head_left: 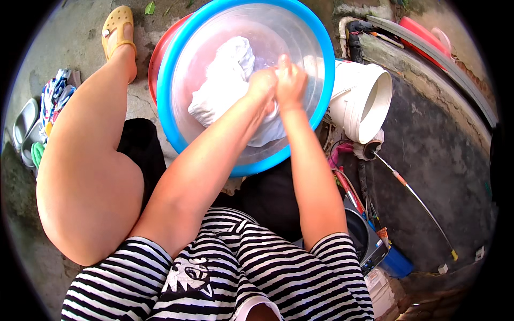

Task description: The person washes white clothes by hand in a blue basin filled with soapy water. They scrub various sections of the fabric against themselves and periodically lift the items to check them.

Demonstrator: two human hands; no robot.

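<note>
Cloth: one white piece as far as shows, bunched inside the blue-rimmed basin; the cloth lies at the middle and left of the basin and runs under your hands.
Left hand: your left hand is curled into a fist that looks clenched on the cloth; its fingertips are hidden.
Right hand: your right hand presses against the left, fingers folded, seemingly grasping the cloth too; how much of it, you cannot tell from here.
Slip risk: if the cloth is wet and slick, it could slide from your fingers and your knuckles could knock together.
Tip risk: a hard push on one side could tilt the basin, since a red rim peeks out at its left and its footing is hidden.
Knock risk: a wide swing of your right elbow could catch the bucket, close by the basin's right side.
Soil risk: cloth dragged over the rim could pick up grit from the stained ground.
Hands: two.
Basin: one blue-rimmed.
Bucket: one white.
Sandal: one yellow sandal in view.
Slippers: two grey slippers.
Rod: one thin rod.
Leaf: one green leaf.
</note>
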